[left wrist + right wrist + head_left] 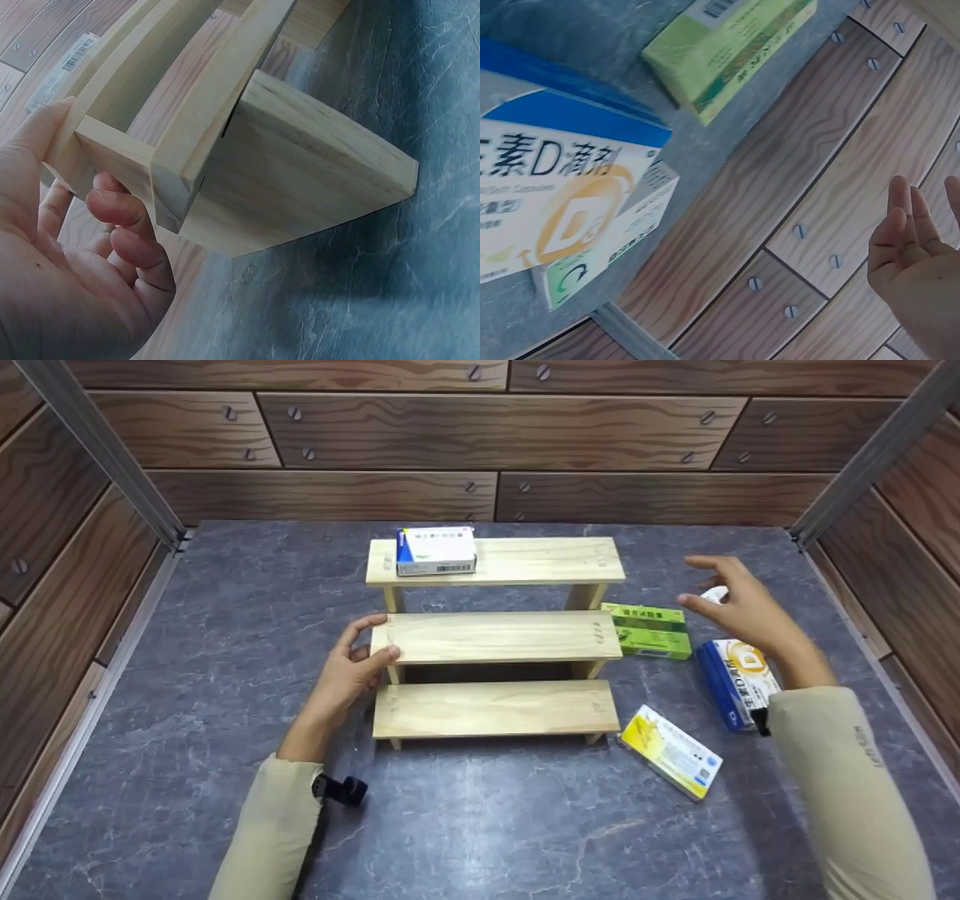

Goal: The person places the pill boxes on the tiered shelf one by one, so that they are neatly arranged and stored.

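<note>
A three-tier wooden step shelf [495,635] stands on the dark marbled tabletop. My left hand [337,679] grips the left end of its middle step, thumb at the front edge and a finger at the back corner. On the top step's left part lies a white and blue medicine box [439,551]. My right hand [750,604] is raised, fingers parted and holding nothing. Near it are a green medicine box [651,631], a blue and white vitamin D box [750,679] and a white box [615,236] with green print, mostly hidden by the hand in the head view.
A yellow and white medicine box [671,751] lies askew at the shelf's front right. Wood-patterned panels [495,431] wall the back and both sides, with metal rails [874,454] at the corners.
</note>
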The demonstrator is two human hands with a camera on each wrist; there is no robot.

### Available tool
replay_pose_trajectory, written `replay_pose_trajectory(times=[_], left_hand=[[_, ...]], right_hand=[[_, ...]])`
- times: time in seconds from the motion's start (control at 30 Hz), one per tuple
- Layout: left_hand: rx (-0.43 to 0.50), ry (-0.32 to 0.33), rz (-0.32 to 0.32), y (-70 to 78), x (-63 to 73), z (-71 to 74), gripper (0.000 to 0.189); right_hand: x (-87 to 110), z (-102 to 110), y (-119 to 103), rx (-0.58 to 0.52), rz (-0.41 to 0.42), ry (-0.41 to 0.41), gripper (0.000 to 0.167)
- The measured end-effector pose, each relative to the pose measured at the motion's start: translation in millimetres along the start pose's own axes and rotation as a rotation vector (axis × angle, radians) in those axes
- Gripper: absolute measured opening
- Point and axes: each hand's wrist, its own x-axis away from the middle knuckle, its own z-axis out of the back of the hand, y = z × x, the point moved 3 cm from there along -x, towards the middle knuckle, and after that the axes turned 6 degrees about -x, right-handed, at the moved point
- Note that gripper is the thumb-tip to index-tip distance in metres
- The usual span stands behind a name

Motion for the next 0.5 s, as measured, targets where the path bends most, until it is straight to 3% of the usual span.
replay_pose_trajectory(times=[0.5], left_hand=[[-0.007, -0.017, -0.009, -0.8, 1.0, 0.3, 0.056]], right_hand=[[32.5, 1, 42, -0.004, -0.027, -0.022, 0.071]])
